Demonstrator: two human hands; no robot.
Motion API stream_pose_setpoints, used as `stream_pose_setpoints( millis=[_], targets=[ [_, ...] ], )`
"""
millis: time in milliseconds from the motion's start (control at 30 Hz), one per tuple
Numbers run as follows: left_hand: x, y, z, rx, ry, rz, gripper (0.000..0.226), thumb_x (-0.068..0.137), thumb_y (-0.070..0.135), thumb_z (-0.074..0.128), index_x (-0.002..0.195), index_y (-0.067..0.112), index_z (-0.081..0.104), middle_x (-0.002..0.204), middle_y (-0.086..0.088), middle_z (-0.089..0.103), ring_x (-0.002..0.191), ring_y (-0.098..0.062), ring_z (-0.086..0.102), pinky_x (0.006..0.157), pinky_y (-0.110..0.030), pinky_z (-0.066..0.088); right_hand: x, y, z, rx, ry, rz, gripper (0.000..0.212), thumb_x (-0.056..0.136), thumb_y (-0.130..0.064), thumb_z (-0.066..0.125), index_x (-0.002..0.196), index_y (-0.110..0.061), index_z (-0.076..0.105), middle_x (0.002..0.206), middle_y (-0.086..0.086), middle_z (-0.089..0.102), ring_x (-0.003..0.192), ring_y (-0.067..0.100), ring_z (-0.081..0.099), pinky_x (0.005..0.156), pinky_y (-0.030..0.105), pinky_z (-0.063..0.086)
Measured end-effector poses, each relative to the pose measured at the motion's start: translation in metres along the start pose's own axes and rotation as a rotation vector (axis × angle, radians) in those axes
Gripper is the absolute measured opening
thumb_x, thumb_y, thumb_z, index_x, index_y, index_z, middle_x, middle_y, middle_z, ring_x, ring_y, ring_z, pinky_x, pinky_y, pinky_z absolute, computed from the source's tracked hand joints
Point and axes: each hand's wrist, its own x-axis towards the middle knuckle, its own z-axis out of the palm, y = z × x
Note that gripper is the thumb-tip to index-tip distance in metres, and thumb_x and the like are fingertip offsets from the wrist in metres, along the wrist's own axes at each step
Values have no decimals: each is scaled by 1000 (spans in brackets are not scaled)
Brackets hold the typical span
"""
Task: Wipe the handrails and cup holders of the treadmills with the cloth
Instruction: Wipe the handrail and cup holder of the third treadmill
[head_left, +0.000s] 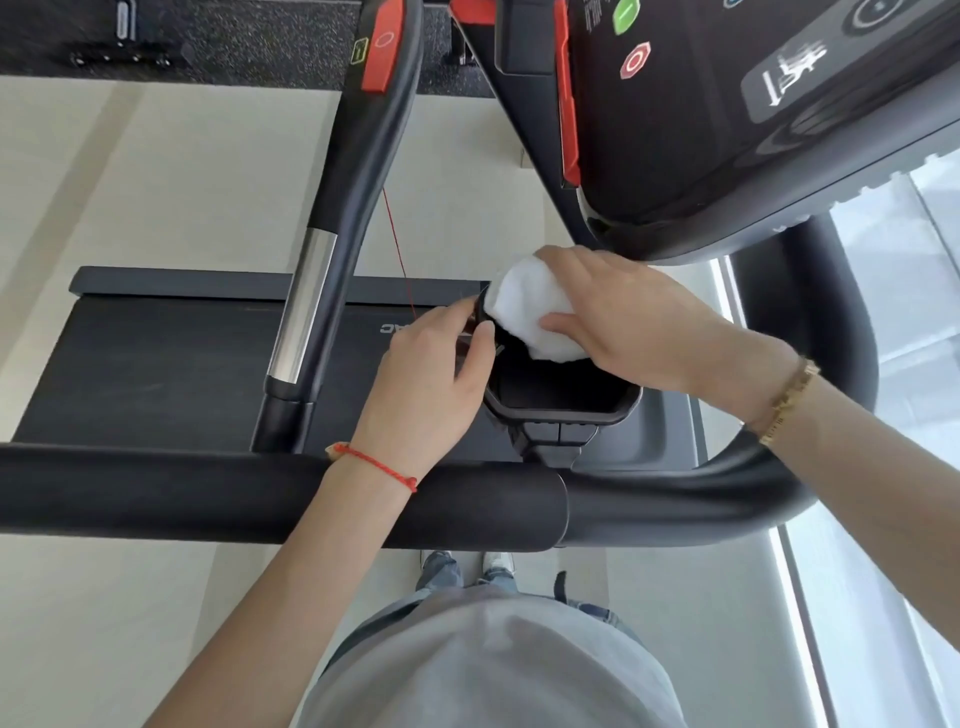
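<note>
A black cup holder (563, 413) hangs just beyond the thick black handrail (208, 493) that crosses the view. My right hand (628, 317) grips a bunched white cloth (524, 306) and presses it onto the holder's far rim. My left hand (431, 379) reaches over the rail and grips the holder's left rim, thumb on the edge. A second handrail (358, 171), black with a chrome sleeve, slants up to the far left. The cloth hides part of the holder's inside.
The treadmill console (727, 114) with red and green buttons overhangs the holder at the upper right. A thin red cord (397, 244) hangs down beside the slanted rail. The running belt (156, 364) lies below. My shoes stand on pale floor; a window runs along the right.
</note>
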Motion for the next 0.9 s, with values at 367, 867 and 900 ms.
stream_pose_setpoints(
  millis=[367,867,900],
  targets=[
    [0,0,-1,-24,-11,-2,29,101,27,44,123,22,63,91,10,64,84,0,60,77,-15,46,-20,7,5,177,47,163,56,97,-39,49,144,-15,32,136,8,51,109,36,56,86,38,43],
    [1,1,-1,18,-32,14,27,103,26,41,114,16,64,83,1,60,77,-15,55,74,-29,45,-21,-7,8,530,36,686,44,99,-39,47,121,-1,44,96,5,54,77,20,50,62,30,36],
    [1,0,-1,19,-34,13,27,103,26,41,112,15,64,80,2,58,73,-13,53,71,-27,42,-28,-8,7,559,28,676,42,99,-39,47,118,-3,44,93,5,56,73,17,50,59,29,36]
  ],
)
